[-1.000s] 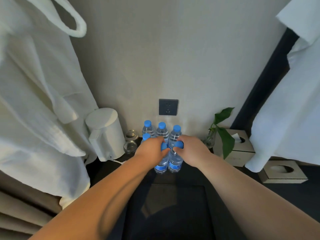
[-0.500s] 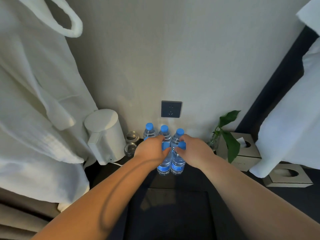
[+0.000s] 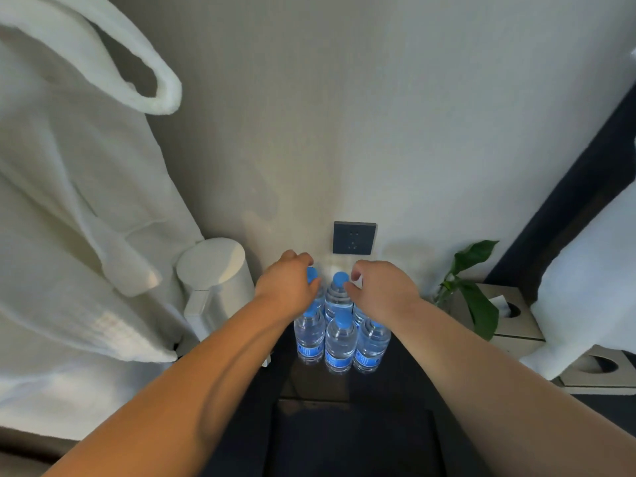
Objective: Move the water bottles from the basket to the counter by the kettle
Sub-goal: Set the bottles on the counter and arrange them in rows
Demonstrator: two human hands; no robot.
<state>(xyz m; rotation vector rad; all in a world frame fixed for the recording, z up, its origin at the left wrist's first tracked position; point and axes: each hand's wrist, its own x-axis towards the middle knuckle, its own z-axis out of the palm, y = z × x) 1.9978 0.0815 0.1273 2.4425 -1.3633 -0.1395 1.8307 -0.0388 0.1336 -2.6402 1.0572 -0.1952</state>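
Several clear water bottles (image 3: 340, 346) with blue caps stand in two rows on the dark counter (image 3: 344, 385), just right of the white kettle (image 3: 220, 284). My left hand (image 3: 289, 285) curls round the cap of the back left bottle (image 3: 312, 275). My right hand (image 3: 382, 292) curls over the back right bottle, whose top is hidden under the palm; its thumb lies beside the back middle bottle's cap (image 3: 340, 280). Nothing touches the three front bottles. No basket is in view.
A white bathrobe (image 3: 69, 235) hangs at the left, close to the kettle. A wall socket (image 3: 354, 237) sits above the bottles. To the right are a green plant (image 3: 476, 290), a tissue box (image 3: 509, 321), a second box (image 3: 602, 370) and white cloth (image 3: 592, 270).
Both hands have let go of the two front bottles, which now stand on the counter, and have reached back to the back row. The camera has moved closer.
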